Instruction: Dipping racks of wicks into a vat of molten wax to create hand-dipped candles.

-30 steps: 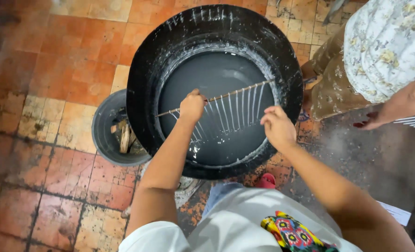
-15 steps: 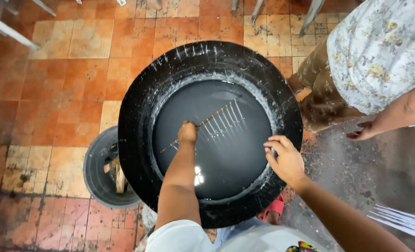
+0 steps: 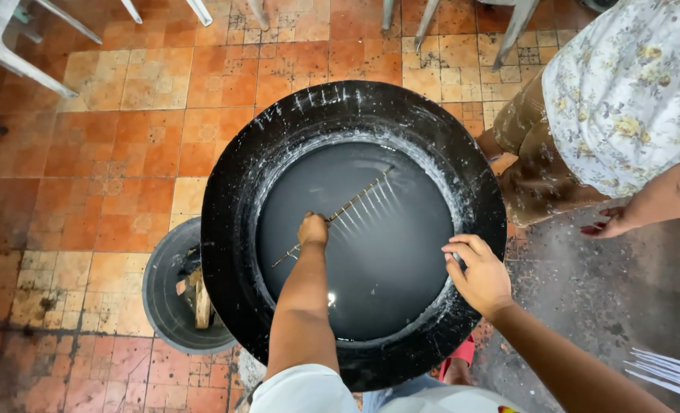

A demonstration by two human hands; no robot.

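Note:
A big round black vat stands on the tiled floor, filled with a dark glossy liquid and smeared white around its inner rim. My left hand grips a thin wooden rod that carries a row of several white strands, which hang down into the liquid. My right hand hovers at the vat's right inner rim, fingers spread and empty.
A smaller dark bucket with wood scraps sits left of the vat. Another person in a floral top stands at right, a hand hanging low. Chair legs stand beyond the vat. White sticks lie at lower right.
My left hand lowered the rod, so the strands went from hanging above the surface to dipping into the liquid. My right hand let go of the rod and moved to the rim.

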